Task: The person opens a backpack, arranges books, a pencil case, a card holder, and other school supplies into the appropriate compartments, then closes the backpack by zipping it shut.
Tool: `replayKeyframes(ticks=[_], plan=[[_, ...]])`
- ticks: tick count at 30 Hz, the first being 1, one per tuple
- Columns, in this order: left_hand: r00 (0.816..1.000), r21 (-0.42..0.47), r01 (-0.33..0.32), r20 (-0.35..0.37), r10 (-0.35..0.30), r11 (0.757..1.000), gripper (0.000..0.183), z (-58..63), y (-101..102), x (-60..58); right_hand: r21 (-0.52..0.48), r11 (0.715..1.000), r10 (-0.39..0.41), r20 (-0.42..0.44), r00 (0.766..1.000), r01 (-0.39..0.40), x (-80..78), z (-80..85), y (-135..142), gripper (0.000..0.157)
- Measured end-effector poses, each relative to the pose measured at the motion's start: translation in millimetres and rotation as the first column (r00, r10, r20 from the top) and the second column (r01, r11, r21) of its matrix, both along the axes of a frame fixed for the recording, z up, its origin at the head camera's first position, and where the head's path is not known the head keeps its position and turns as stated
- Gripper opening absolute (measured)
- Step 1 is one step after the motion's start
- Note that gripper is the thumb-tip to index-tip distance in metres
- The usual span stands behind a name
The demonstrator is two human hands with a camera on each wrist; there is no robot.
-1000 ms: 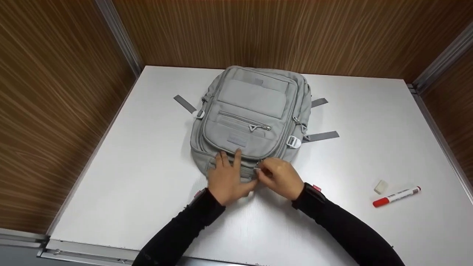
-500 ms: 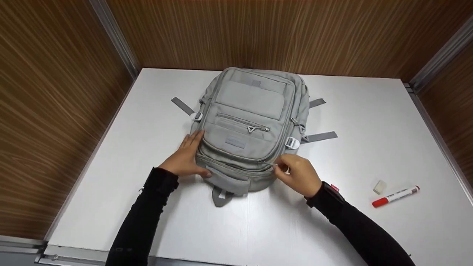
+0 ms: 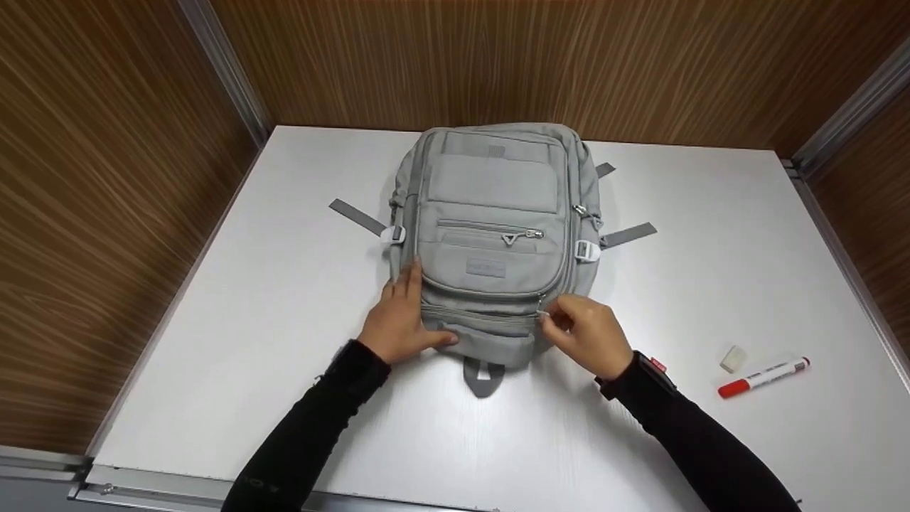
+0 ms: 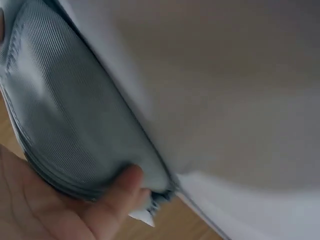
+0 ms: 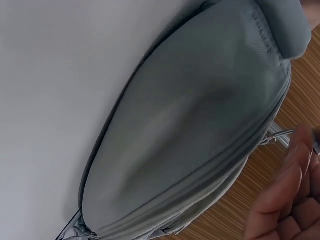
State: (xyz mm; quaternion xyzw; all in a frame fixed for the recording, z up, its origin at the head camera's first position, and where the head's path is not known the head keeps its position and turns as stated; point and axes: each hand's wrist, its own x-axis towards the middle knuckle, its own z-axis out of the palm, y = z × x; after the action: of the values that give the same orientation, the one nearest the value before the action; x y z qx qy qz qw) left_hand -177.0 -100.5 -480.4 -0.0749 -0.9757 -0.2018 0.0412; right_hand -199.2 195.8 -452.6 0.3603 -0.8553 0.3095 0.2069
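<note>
A grey backpack lies front side up, its padded top handle and a dark loop toward the person. My left hand rests along its near left corner, fingers straight up the side and thumb lying on the handle. In the left wrist view the thumb presses on grey fabric. With thumb and forefinger, my right hand pinches a metal zipper pull at the near right corner. The right wrist view shows that pull drawn out from the zipper, its end hidden by the fingers.
A white marker with a red cap and a small pale eraser-like block lie at the right on the white table. Grey straps stick out from the bag's sides. Wood-grain panels wall the table in.
My left hand has moved from the bag's near middle to its left corner. The right hand, holding the zipper pull, has moved right. The backpack has turned a little and now lies straighter.
</note>
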Motion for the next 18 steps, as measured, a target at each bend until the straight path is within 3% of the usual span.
replayKeyframes(ticks=[3,8,12,18], plan=[[0.999,-0.047,0.001,-0.035,-0.003,0.999,0.135,1.0,0.8,-1.0,0.006,0.996,-0.091,0.002,0.996,0.091,12.7,-0.8,-19.0,0.009],[0.993,-0.080,-0.080,-0.088,0.073,0.994,0.135,2.4,29.0,2.1,0.025,0.995,-0.094,-0.014,0.995,0.095,12.2,-2.1,-21.7,0.007],[0.987,-0.072,-0.097,-0.135,0.086,0.993,0.134,1.8,46.8,2.6,0.025,0.995,-0.097,-0.014,0.995,0.097,10.7,-2.7,-26.5,0.010],[0.987,-0.022,0.007,-0.159,-0.010,1.000,0.125,5.6,65.7,6.3,0.035,0.996,-0.085,-0.006,0.996,0.085,10.6,-0.2,-33.4,0.008]])
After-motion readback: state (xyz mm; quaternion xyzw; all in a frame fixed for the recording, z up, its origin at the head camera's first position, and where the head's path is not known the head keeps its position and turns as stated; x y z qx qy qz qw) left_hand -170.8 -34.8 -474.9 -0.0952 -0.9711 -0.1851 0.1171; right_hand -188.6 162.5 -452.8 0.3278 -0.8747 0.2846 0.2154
